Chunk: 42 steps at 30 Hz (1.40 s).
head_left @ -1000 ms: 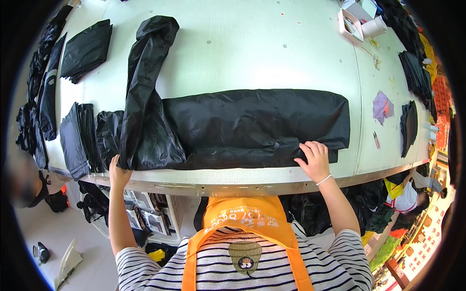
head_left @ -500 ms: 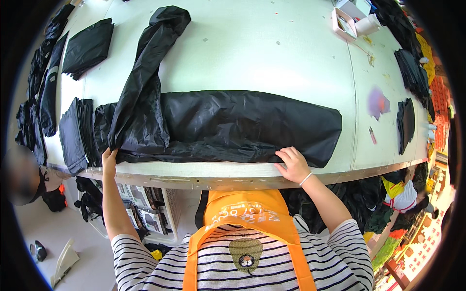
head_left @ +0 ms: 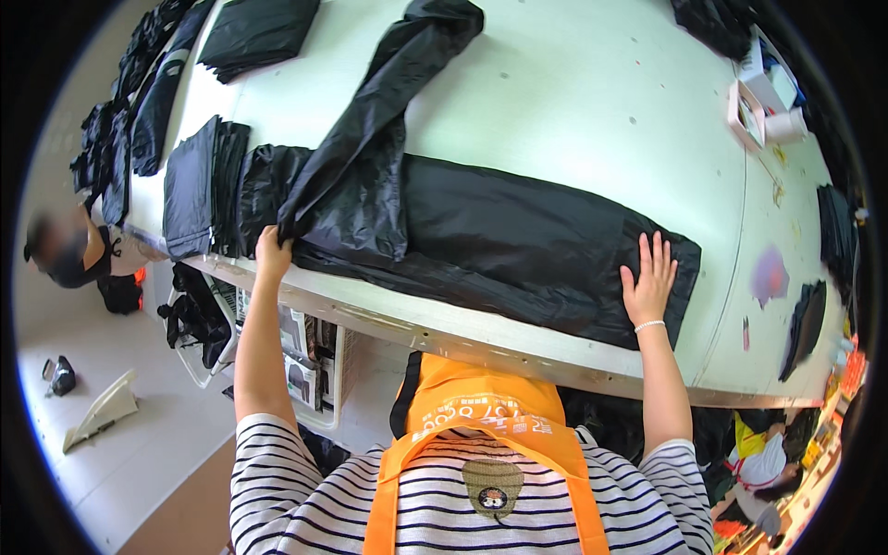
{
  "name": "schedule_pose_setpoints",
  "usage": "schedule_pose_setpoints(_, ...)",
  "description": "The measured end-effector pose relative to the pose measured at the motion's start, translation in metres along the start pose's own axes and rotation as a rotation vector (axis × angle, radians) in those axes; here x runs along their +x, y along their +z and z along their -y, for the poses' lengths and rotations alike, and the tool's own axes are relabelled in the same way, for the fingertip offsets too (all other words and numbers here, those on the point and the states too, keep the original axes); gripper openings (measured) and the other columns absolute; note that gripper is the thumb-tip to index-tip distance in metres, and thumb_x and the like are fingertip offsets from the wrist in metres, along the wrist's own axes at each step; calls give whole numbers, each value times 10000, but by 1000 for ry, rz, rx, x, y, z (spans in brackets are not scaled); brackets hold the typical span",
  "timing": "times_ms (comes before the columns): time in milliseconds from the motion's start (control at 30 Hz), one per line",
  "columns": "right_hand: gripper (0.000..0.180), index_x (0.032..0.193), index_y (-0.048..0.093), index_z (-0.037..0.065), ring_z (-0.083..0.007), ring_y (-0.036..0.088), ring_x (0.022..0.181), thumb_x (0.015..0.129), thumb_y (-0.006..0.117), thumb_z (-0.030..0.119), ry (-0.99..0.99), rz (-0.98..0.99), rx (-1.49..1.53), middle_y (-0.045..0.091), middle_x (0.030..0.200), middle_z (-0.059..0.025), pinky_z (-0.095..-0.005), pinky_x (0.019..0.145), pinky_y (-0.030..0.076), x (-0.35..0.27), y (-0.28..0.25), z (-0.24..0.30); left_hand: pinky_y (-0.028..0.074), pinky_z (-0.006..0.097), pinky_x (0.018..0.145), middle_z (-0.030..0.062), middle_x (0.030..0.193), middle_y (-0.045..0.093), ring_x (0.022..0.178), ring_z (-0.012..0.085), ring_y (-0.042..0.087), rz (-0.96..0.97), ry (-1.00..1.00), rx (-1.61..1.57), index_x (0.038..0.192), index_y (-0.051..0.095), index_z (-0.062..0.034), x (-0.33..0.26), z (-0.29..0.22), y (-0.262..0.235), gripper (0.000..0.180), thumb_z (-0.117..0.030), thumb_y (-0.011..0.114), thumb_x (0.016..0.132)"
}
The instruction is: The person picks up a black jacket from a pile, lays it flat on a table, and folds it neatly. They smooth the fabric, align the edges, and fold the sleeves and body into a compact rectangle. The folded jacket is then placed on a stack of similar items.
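Observation:
A black garment (head_left: 518, 222) of thin, shiny fabric lies stretched along the table's near edge, folded into a long strip. Its narrow sleeve-like part (head_left: 370, 102) runs from the left end away across the table. My left hand (head_left: 272, 253) is closed on the fabric where that part meets the near edge. Toward the right end, my right hand (head_left: 653, 281) rests flat on the garment, fingers stretched out. A pile of folded black garments (head_left: 192, 190) sits just left of the strip.
The pale table (head_left: 555, 102) carries another folded black stack (head_left: 259, 35) at the far left. A pink tray (head_left: 746, 113) and a white cup (head_left: 786, 126) stand far right. Small scissors-like snips (head_left: 746, 333) lie at right, near a black folded piece (head_left: 803, 329). Another person (head_left: 79, 245) is at left.
My right hand has moved right along the garment, from its near edge onto its right end, and now lies flat. My left hand still grips the fabric. The whole view has turned.

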State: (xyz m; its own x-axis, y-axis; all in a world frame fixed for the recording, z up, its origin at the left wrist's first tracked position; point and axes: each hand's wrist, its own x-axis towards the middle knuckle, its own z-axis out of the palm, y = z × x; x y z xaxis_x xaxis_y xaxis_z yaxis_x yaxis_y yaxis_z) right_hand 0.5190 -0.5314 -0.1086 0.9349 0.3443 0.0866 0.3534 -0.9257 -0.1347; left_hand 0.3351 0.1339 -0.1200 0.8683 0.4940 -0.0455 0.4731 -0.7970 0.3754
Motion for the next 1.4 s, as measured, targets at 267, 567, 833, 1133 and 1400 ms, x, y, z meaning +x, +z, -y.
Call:
schedule_pose_setpoints(267,326,1179,567,42,-325,498,1150,873,597,150,-223,-353,363,553,1227,-152,-411,976,390,184,-34,111,431,413,851,173,1007,568,974,389,515,16,42,28,945,581,41,-6,-21,-18,247,4,640,708)
schedule_pose_setpoints(567,513,1180,580,32,-279,563,1102,845,619,420,264,-74,824,611,1160,-154,-357,942,423,429,49,237,446,409,833,140,1005,571,960,362,513,101,134,-46,866,581,38,11,-32,-27,195,-9,646,689)
schedule_pose_setpoints(833,322,1211,592,29,-220,575,1030,942,512,186,-193,-418,362,611,1117,-120,-310,927,429,299,-161,151,406,420,899,103,1011,586,1036,318,531,118,408,-133,813,556,-19,16,-30,-71,172,-71,664,689)
schedule_pose_setpoints(1133,321,1164,589,13,-264,576,1058,945,492,227,682,-169,610,608,1135,-154,-364,937,426,-86,-104,233,249,420,1098,159,1411,396,1340,339,329,141,640,-596,1283,483,-46,111,-43,-83,802,-267,797,579)
schedule_pose_setpoints(1400,334,1125,595,23,-259,592,1008,946,488,284,901,-542,527,629,1080,-139,-388,880,447,-197,-205,204,377,378,1019,144,1232,539,1190,317,480,-30,518,-419,1220,539,-60,137,-19,-39,666,1,708,579)
